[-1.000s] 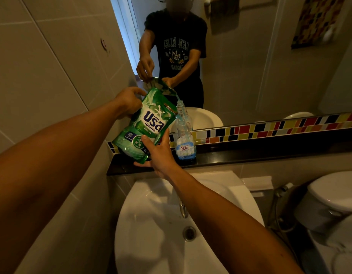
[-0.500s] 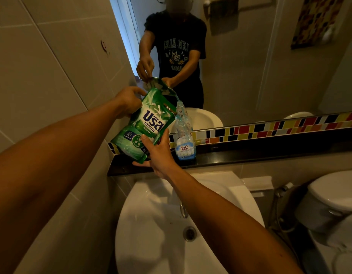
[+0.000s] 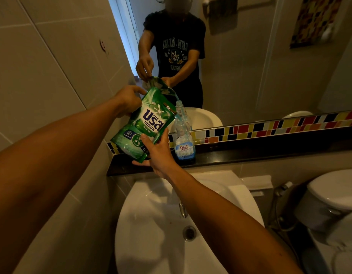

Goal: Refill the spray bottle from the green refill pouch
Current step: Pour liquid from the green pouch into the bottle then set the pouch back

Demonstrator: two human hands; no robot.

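Over a bathroom sink [image 3: 151,244], a person tips a green refill pouch [image 3: 146,123] toward a clear spray bottle [image 3: 183,135] standing upright, top off, on a dark ledge [image 3: 250,153] beneath the mirror [image 3: 250,76]. The left hand [image 3: 128,100] grips the pouch at its upper left edge, fingers curled tight around the film. The right hand [image 3: 158,153] cradles the lower corner from beneath, thumb pressed on the printed front and fingers spread under the base. The pouch is held tilted in the air, just left of the bottle, its torn upper corner directly above the bottle's open neck; a thin stream of liquid runs from that corner into the neck. The bottle, with a blue-and-white label, stands against a strip of multicoloured tiles [image 3: 270,128] and shows pale liquid in its lower part. A toilet [image 3: 333,196] sits to the right of the sink, with a hose sprayer [image 3: 283,187] between them. The mirror reflects the person's dark printed T-shirt and both hands on the pouch.
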